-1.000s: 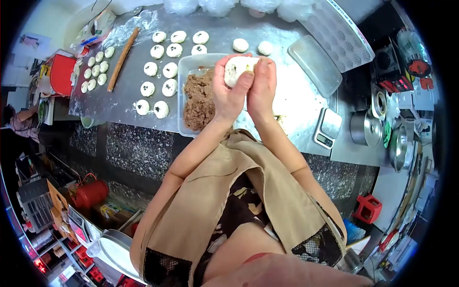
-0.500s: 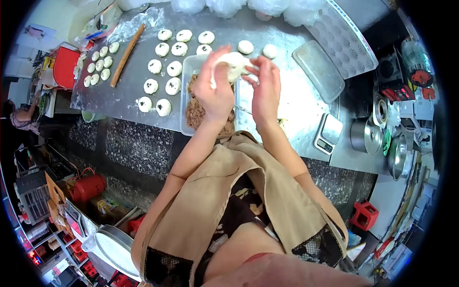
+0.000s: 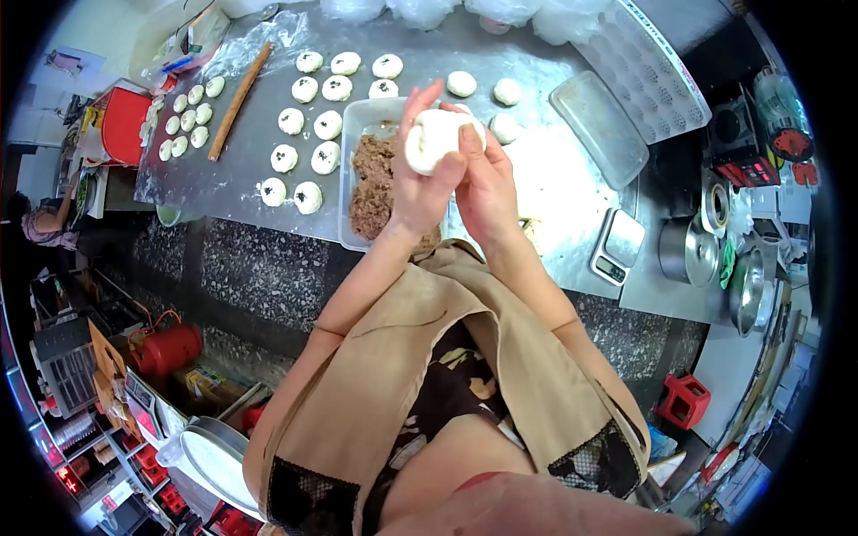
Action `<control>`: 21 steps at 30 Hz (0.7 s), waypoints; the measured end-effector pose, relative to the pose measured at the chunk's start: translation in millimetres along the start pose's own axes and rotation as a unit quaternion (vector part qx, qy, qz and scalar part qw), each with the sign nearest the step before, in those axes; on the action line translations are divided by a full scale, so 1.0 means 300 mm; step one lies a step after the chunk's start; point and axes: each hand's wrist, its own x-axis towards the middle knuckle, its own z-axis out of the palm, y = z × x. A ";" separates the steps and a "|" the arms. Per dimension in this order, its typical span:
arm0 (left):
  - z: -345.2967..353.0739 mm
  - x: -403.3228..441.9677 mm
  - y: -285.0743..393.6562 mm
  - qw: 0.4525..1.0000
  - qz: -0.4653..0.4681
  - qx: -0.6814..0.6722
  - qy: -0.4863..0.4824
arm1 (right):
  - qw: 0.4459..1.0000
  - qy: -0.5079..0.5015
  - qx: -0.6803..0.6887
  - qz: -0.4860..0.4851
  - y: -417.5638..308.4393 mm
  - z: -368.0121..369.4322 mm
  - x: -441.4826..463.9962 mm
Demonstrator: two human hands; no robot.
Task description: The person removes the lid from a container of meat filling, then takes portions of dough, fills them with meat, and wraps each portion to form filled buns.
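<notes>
A round white dough bun (image 3: 436,140) is held between my two hands above the table. My left hand (image 3: 418,183) cups it from the left, thumb against its lower side. From the right, my right hand (image 3: 488,183) presses its thumb and fingers on the dough. Under my hands stands a clear plastic tub (image 3: 347,207) of brown minced filling (image 3: 372,183), partly covered by my left forearm. Several buns with dark specks on top (image 3: 326,157) lie in rows left of the tub. Plain white buns (image 3: 461,84) rest beyond and to the right of my hands.
A wooden rolling pin (image 3: 239,102) and several small dough pieces (image 3: 188,118) lie on the metal table (image 3: 259,147) at left. At right are a clear lid or tray (image 3: 599,129), a digital scale (image 3: 618,247) and a metal pot (image 3: 688,250). Another person (image 3: 49,223) stands far left.
My hands have come together around the dough, which was looser and stretched between them. It now looks rounder and smoother. A plain bun right of my hands has come into view.
</notes>
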 end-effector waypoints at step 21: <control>0.011 0.004 -0.053 0.997 0.070 0.029 0.028 | 0.986 0.041 0.151 0.063 -0.028 0.000 -0.021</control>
